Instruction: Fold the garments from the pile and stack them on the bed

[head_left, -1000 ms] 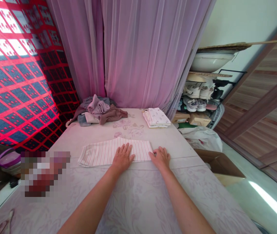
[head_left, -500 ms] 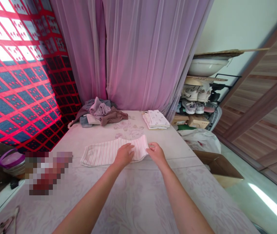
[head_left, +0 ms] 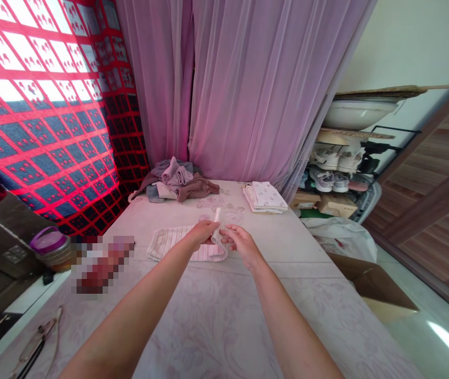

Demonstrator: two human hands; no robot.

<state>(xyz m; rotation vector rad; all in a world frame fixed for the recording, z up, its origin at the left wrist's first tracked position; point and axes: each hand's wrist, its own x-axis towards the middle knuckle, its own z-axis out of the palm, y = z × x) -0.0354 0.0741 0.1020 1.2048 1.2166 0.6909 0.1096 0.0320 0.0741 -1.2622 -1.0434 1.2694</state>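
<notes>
A pink-and-white striped piece of clothing (head_left: 173, 237), folded into a long strip, lies across the bed-like surface in front of me. Its right end stands raised and bent back toward the left. My left hand (head_left: 203, 233) is closed on that lifted end, thumb and fingers pinching it. From the other side, my right hand (head_left: 240, 243) has its fingers apart, with the tips at the raised fold. The fingers of the left hand partly cover the fold.
A heap of mauve, brown and grey clothes (head_left: 177, 181) lies at the back left. Folded printed cloths (head_left: 266, 198) are stacked at the back right. A shoe rack (head_left: 329, 176) and an open cardboard box (head_left: 378, 287) stand beyond the right edge. Purple curtains (head_left: 263, 95) hang behind.
The striped garment's right end, flat at first, has been lifted and bent leftward. My left hand has gone from lying flat to gripping it; my right hand has moved inward. The view has shifted slightly.
</notes>
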